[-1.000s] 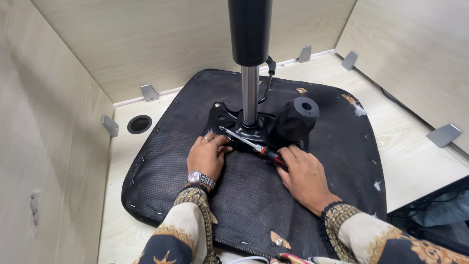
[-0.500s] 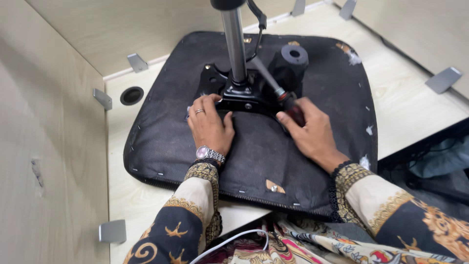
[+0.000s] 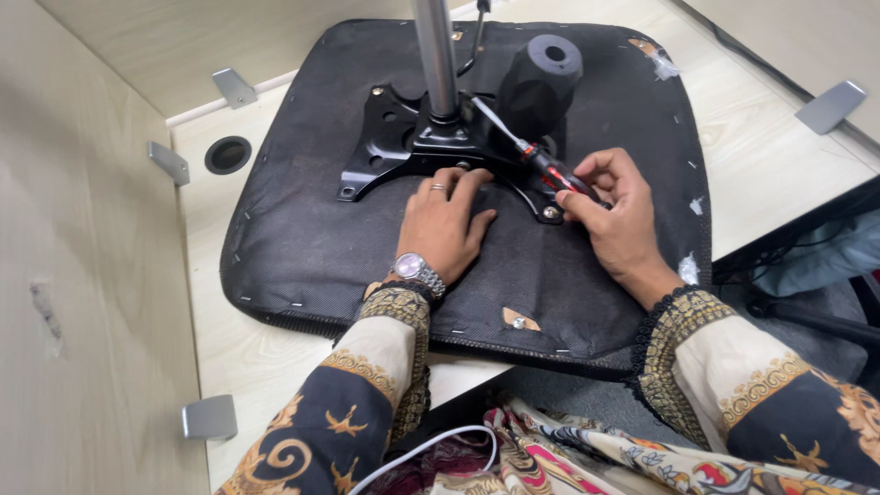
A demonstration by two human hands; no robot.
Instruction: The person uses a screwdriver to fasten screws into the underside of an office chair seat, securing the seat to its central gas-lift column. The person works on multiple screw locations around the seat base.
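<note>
1. Hiding part of the screwdriver (image 3: 541,165), the right hand (image 3: 616,213) curls around its red-black handle; the shaft tip gets lost against the black metal plate (image 3: 390,137), so I cannot tell which screw it meets.
2. Chrome column (image 3: 436,55) is cut off at the top edge; both forearms run out of frame at the near edge.
3. Left hand (image 3: 449,225) lies flat, fingers together, pressed on the seat underside (image 3: 293,247), fingertips touching the plate's near edge. Wristwatch (image 3: 414,268) on that wrist.
4. Right hand is closed in a grip on the screwdriver handle, just right of the left hand.
5. Black knob (image 3: 541,78) stands just right of the column, behind the screwdriver shaft.
6. Seat underside lies on a pale wooden desk (image 3: 247,353), with a round cable hole (image 3: 227,154) to the far left and grey metal brackets (image 3: 209,417) along the panels.
7. Screwdriver long axis runs diagonally: handle near-right, shaft pointing far-left toward the column base.
</note>
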